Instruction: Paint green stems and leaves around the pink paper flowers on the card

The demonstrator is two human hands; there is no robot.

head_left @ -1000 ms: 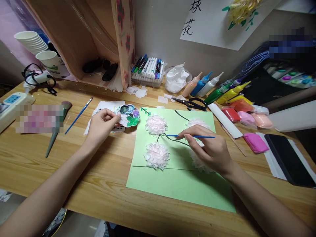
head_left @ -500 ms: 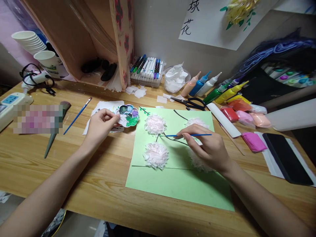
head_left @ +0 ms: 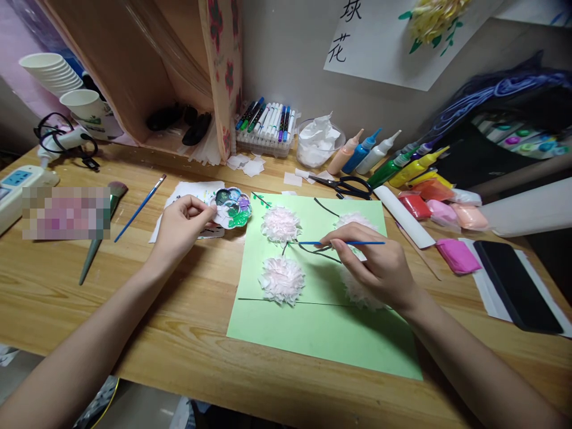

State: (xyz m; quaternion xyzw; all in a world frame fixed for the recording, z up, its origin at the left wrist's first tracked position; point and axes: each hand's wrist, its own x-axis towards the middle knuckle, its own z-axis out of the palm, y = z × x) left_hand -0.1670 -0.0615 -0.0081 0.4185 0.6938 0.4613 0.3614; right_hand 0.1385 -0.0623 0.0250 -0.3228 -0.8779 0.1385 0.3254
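Pinched in my right hand [head_left: 375, 262] is a thin blue paintbrush [head_left: 364, 243], its tip touching or just over the green paper [head_left: 322, 333] near the black painted stems. My left hand [head_left: 187, 220] grips the near rim of a flower-shaped paint palette [head_left: 232, 219], which has dark, purple and green paint in its wells. Pale pink ruffled paper flowers sit on the green paper: an upper left one [head_left: 280, 224] and a lower left one [head_left: 282, 280] show fully. Two more on the right are partly covered by my right hand. Small green leaves are painted along the upper left stem.
A second paintbrush [head_left: 140, 208] and a wide brush [head_left: 96, 253] lie to the left. Behind the paper are black scissors [head_left: 353, 185], a box of markers [head_left: 267, 128] and paint bottles [head_left: 355, 156]. Clay packets [head_left: 458, 256] and a black phone [head_left: 516, 286] are at the right.
The brush tip has shifted very slightly around the middle stem. My left hand stays on the palette, and little else differs.
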